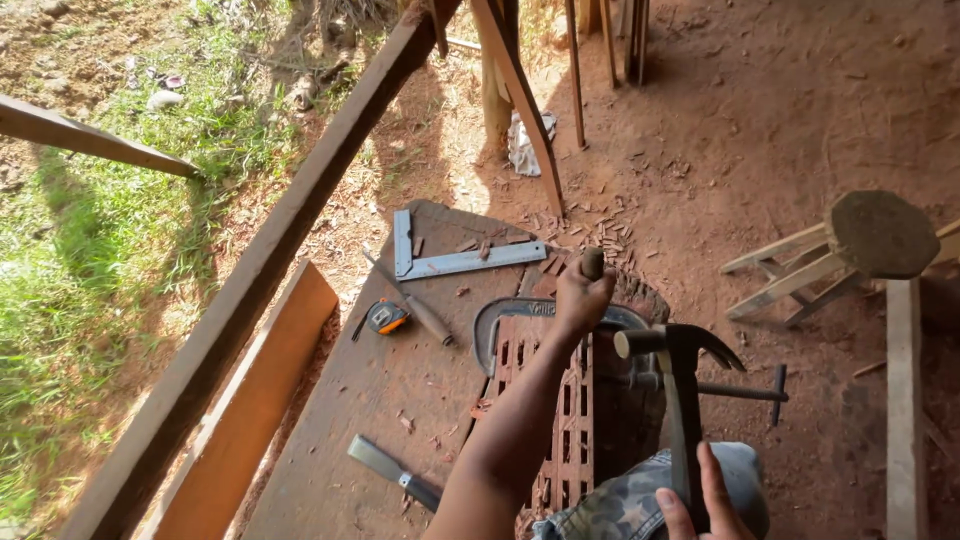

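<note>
L hand (580, 298) fist-wrapped round chisel handle (592, 262), upright on carved slotted panel (575, 400) clamped on workbench (380, 400); R hand (695, 505) closed round claw hammer (680, 350) shaft, head just beside chisel; steel square (460, 260), tape measure (388, 317) nearby.

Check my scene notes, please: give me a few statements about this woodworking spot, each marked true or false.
1. The right hand grips a claw hammer. True.
2. The left hand is empty. False: it holds a chisel handle upright on the carved wooden piece.
3. The tape measure sits on the stool. False: it lies on the workbench.
4. A metal square lies on the workbench. True.
5. A loose chisel lies near the bench's near end. True.
</note>
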